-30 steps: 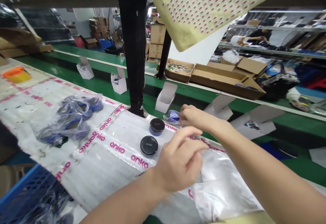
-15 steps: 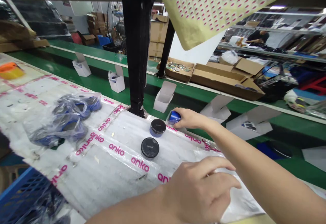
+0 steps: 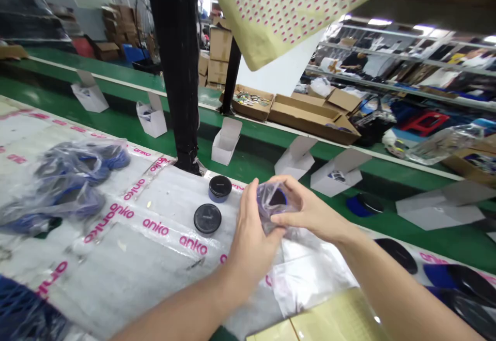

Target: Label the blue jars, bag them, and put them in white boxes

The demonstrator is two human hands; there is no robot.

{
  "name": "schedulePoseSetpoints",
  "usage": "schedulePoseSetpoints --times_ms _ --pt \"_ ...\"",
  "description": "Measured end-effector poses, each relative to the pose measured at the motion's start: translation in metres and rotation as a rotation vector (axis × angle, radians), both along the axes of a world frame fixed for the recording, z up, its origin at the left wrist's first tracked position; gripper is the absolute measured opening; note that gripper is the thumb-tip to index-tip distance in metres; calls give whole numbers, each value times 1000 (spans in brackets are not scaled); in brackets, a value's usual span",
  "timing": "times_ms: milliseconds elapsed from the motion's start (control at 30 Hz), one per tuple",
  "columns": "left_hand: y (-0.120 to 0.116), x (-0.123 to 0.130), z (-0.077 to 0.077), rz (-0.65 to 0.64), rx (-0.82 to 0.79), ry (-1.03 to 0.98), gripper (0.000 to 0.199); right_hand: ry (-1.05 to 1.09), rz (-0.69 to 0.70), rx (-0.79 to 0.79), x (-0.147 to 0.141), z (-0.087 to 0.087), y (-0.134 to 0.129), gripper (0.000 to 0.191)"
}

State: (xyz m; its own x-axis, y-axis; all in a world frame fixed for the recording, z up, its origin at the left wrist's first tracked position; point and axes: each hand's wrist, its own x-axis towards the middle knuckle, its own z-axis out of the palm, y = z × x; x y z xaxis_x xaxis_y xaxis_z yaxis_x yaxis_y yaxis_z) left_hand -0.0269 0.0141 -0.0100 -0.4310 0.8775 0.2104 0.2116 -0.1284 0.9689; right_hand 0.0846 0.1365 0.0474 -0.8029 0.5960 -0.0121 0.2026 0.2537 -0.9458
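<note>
My left hand (image 3: 250,237) and my right hand (image 3: 310,209) are closed around a round blue container (image 3: 278,197) in a clear plastic bag. The container's dark round face shows through the bag's gathered mouth. Left of my hands, a blue jar with a black lid (image 3: 220,188) stands at the table's far edge. Nearer to me is a second black-lidded jar (image 3: 207,218). Flat clear plastic bags (image 3: 310,279) lie on the table below my right wrist, beside a yellow sheet (image 3: 329,320).
Open white boxes (image 3: 227,142) stand along the green conveyor (image 3: 251,163). Bagged blue items (image 3: 77,175) lie on the left of the table. A black post (image 3: 174,72) rises at its far edge. More black-lidded containers (image 3: 395,254) sit at right. A dotted yellow sheet (image 3: 287,10) hangs overhead.
My left hand has moved up and forward to the bagged container, and both hands now hold it. My right hand has brought it nearer. The view has swung to the right.
</note>
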Motion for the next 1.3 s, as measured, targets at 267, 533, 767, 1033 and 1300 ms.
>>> schedulePoseSetpoints --times_ms 267,533,767,1033,1300 --pt "8 -15 -8 -97 21 106 28 -22 -145 177 19 -14 -12 30" --pt "1 -15 8 -1 94 126 9 -151 20 324 17 -22 -22 98" --pt "-13 -10 28 91 484 402 15 -290 221 560 -19 -12 -20 31" --pt "-5 -67 52 351 246 341 21 -257 -243 1034 -129 60 51 57" --pt "8 -113 34 95 -442 500 71 -487 -109 1154 -205 24 57 44"
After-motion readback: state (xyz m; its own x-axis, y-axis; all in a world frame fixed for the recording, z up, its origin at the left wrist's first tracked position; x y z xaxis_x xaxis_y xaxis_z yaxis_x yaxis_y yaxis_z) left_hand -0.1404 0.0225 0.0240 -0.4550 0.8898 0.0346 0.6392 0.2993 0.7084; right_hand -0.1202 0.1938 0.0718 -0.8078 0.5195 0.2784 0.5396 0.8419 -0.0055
